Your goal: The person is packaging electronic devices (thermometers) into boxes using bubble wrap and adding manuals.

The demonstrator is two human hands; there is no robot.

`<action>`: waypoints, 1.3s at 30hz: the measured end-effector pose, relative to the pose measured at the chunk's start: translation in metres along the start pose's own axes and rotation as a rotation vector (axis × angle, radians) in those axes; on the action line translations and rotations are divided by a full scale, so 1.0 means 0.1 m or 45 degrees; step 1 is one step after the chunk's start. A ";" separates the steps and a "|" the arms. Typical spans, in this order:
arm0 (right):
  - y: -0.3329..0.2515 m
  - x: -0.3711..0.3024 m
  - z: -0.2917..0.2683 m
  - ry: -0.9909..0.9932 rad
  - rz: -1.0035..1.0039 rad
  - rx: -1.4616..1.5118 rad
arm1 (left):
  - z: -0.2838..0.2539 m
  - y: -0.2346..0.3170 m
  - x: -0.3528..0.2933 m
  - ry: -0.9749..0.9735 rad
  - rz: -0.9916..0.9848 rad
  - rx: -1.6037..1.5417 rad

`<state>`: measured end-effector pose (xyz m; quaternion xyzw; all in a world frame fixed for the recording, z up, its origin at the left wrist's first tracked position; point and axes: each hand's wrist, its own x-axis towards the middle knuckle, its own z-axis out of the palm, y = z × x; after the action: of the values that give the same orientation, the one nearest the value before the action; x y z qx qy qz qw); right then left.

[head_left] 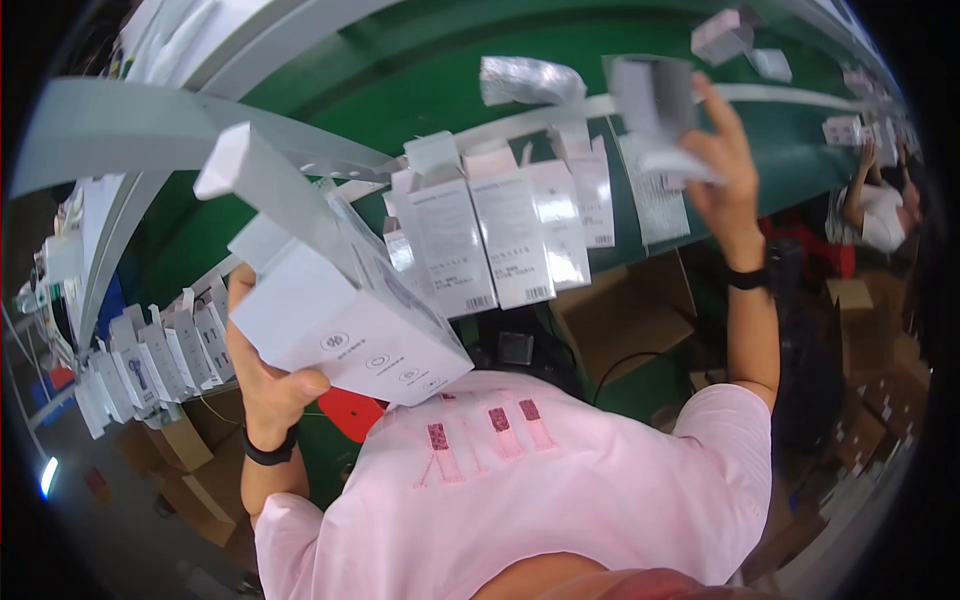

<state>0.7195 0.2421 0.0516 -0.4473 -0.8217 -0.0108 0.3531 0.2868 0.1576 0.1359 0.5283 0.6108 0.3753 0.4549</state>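
My left hand (268, 395) is closed round the side of a white carton (350, 340), its thumb on the printed face. The carton is tilted, and its long end flap stands up and away from it. Over the table at the far right, my right hand (728, 185) grips a small grey-and-white box-like piece (652, 100). Motion blurs that piece, so its exact kind is unclear. Between my hands stand several white cartons (450, 245) side by side with their top flaps up. A bubble-wrap bag (655, 195) lies below my right hand.
A silvery bubble-wrap packet (530, 82) lies on the green table (400, 60). Grey curved rails (190, 125) rise at the left, beyond another row of white cartons (170, 355). Brown cardboard boxes (640, 315) sit below the table edge. Another person (880, 215) works at the far right.
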 end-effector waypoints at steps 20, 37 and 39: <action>-0.53 -0.60 -0.07 -0.267 1.146 1.311 | 1.96 0.05 0.94 -0.714 -0.098 0.286; -0.15 0.10 0.01 -0.200 0.685 0.108 | 0.59 0.18 0.09 -1.257 -0.374 -0.104; 0.11 0.80 0.12 -0.279 0.362 -0.075 | 0.49 0.06 0.02 -1.129 -0.429 -0.252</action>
<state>0.6932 0.3111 0.0863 -0.5678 -0.7829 0.0640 0.2462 0.3353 0.1590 0.1260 0.4854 0.3965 0.0913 0.7738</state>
